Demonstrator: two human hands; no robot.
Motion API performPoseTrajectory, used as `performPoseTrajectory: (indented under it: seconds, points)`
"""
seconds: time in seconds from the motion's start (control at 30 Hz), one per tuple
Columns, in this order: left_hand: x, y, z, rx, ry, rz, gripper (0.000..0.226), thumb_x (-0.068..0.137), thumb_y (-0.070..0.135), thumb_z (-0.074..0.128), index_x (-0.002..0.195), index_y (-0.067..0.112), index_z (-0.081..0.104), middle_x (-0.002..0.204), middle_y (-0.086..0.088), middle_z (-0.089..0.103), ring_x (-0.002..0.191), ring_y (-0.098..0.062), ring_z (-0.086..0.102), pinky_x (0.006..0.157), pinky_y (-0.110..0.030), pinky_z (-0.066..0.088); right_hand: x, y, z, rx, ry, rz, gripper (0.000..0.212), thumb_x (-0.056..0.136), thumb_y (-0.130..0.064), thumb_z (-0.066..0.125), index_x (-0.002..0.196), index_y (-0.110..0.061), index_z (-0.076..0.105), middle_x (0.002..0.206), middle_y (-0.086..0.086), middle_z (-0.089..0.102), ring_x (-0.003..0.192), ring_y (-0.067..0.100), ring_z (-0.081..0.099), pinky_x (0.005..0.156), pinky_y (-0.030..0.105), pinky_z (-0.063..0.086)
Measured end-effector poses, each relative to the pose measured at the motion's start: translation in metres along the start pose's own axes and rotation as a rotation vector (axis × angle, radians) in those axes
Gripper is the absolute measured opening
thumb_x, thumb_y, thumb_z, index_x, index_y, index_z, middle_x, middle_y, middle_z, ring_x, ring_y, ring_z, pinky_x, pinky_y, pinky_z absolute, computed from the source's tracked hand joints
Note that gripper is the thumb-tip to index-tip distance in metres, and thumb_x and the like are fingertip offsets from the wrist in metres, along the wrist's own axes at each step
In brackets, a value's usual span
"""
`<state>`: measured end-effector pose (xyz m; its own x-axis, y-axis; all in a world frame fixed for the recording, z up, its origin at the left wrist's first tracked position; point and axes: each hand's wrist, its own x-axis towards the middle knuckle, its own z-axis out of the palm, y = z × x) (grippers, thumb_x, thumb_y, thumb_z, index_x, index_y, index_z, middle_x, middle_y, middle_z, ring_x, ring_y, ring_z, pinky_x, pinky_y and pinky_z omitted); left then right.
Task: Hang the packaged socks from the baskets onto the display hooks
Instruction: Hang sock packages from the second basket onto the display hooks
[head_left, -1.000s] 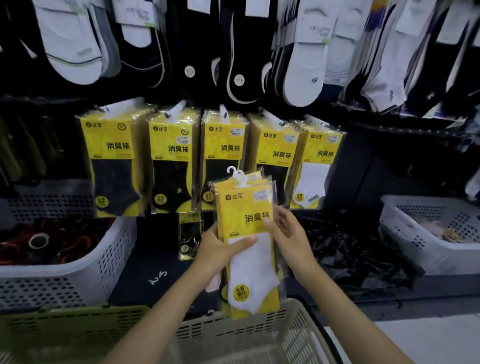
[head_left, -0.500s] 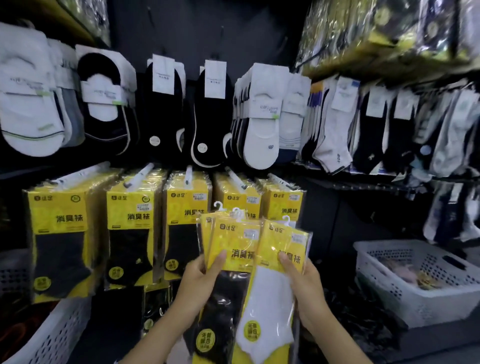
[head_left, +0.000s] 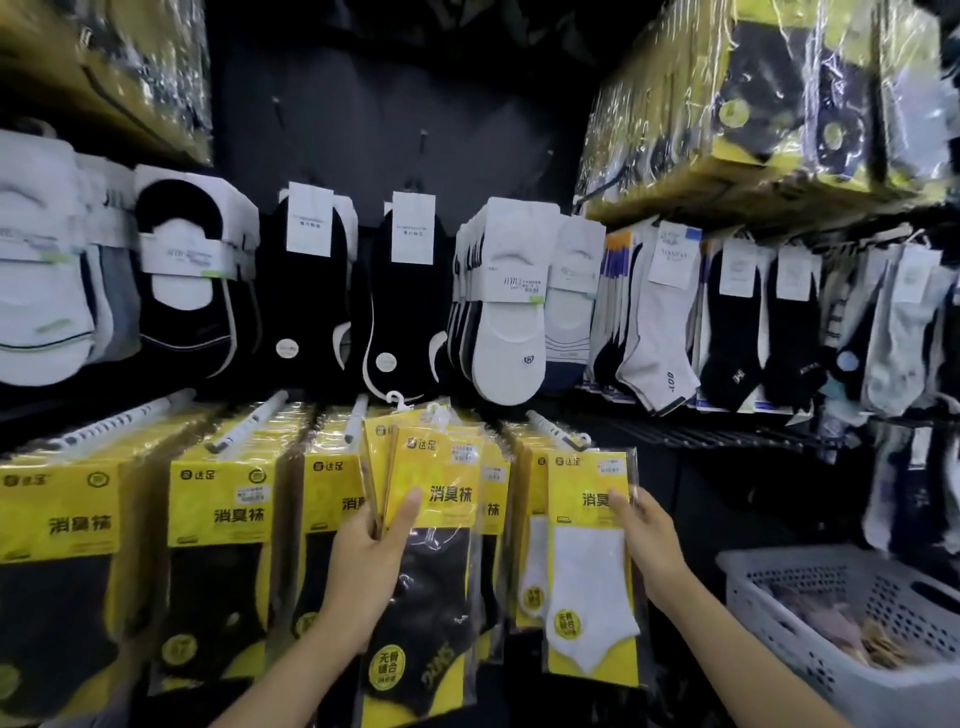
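My left hand (head_left: 366, 564) grips a small stack of yellow sock packs (head_left: 431, 493); the front one shows a black sock, and white plastic hangers stick up from the tops. My right hand (head_left: 649, 545) pinches a single yellow pack with a white sock (head_left: 589, 566) by its right edge, held apart to the right of the stack. Behind both, rows of the same yellow packs (head_left: 218, 519) hang on white display hooks (head_left: 244, 426). The rightmost hook (head_left: 553, 431) carries white-sock packs just behind the pack in my right hand.
A white perforated basket (head_left: 779, 623) with some items stands at the lower right. Loose black and white socks on cards (head_left: 509, 322) hang in the row above. Wrapped bundles (head_left: 779, 104) sit on upper shelves at both sides.
The view has tilted up away from the baskets. My right hand has drawn the white-sock pack off the stack and moved it right; my left hand keeps the rest, raised toward the hooks.
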<state>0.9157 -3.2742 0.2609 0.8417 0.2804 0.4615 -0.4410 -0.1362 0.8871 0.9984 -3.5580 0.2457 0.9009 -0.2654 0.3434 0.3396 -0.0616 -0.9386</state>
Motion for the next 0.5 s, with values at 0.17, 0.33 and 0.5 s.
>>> performPoseTrajectory:
  seconds: [0.17,0.33,0.5]
  points:
    - [0.002,-0.007,0.000,-0.023,-0.035,-0.031,0.019,0.087,0.040,0.057,0.082,0.022,0.062,0.041,0.019,0.050,0.038,0.005,0.044,0.041,-0.008,0.035,0.013,0.008,0.012,-0.053,-0.054,0.036,0.012,0.093,-0.026,0.059,0.097,-0.018,0.067,0.093,-0.004,0.073,0.077,0.003,0.069,0.061,0.012,0.050]
    - [-0.001,-0.002,0.001,-0.051,-0.033,-0.063,0.023,0.081,0.048,0.058,0.074,0.026,0.058,0.049,0.024,0.057,0.048,0.011,0.052,0.057,-0.018,0.037,0.015,0.013,0.021,-0.135,0.273,0.091,0.028,0.083,-0.023,0.073,0.101,-0.008,0.059,0.105,0.011,0.062,0.089,0.021,0.060,0.071,0.026,0.044]
    - [-0.008,0.000,0.010,-0.136,-0.069,-0.075,0.038,0.067,0.058,0.060,0.082,0.024,0.070,0.060,0.005,0.063,0.051,0.000,0.055,0.051,-0.009,0.042,-0.024,-0.015,0.036,-0.072,0.150,-0.010,0.020,0.091,-0.025,0.061,0.102,-0.008,0.060,0.101,0.007,0.065,0.087,0.020,0.063,0.072,0.026,0.047]
